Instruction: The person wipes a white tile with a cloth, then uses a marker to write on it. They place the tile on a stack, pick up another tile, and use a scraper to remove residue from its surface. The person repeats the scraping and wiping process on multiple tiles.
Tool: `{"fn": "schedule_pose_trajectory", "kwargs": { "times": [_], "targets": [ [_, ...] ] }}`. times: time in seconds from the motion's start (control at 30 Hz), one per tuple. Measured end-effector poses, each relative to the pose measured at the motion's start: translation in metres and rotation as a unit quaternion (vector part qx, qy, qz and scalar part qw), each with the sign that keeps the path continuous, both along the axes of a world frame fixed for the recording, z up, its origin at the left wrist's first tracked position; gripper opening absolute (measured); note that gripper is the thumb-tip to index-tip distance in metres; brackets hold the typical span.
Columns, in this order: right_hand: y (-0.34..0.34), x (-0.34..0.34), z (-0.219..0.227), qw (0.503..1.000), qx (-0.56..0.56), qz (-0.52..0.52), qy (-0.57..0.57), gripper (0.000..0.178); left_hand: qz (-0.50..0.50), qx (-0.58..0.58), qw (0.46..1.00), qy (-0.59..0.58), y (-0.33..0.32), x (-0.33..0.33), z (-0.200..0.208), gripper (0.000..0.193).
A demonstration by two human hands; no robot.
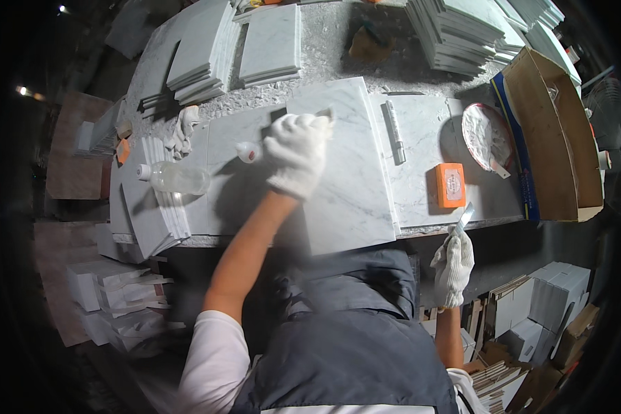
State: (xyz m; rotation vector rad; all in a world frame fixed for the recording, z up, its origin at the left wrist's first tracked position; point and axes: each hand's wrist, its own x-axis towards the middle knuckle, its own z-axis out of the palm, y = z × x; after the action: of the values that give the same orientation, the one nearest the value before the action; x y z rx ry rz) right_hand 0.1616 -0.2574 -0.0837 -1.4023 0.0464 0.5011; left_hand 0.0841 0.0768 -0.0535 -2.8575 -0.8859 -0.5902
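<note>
A pale grey-veined marble tile (345, 186) lies at a slant on the bench in front of me. My left hand (297, 152), in a white knitted glove, is closed over its upper left part; a small greyish edge shows past the fingers, too little to name. Below the bench's front edge, my gloved right hand (454, 265) grips a flat metal blade (466, 217) pointing up. Close to the right hand stands an orange box (450, 185). A small translucent bottle (248, 152) is beside the left hand.
A clear bottle (179, 178) lies over stacked tiles at left. To the right are a marker (396, 131), a bowl of white paste (486, 131) and an open cardboard box (548, 138). Tile stacks (269, 45) stand at the back; a crumpled glove (183, 131) lies at left.
</note>
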Motion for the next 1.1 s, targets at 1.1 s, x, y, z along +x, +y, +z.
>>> {"fn": "schedule_pose_trajectory", "kwargs": {
  "times": [1.1],
  "targets": [
    [0.010,-0.005,0.016,0.997,-0.045,-0.014,-0.058,0.029,-0.108,0.021,0.979,0.171,-0.078,0.101,0.006,0.021]
  ]
}}
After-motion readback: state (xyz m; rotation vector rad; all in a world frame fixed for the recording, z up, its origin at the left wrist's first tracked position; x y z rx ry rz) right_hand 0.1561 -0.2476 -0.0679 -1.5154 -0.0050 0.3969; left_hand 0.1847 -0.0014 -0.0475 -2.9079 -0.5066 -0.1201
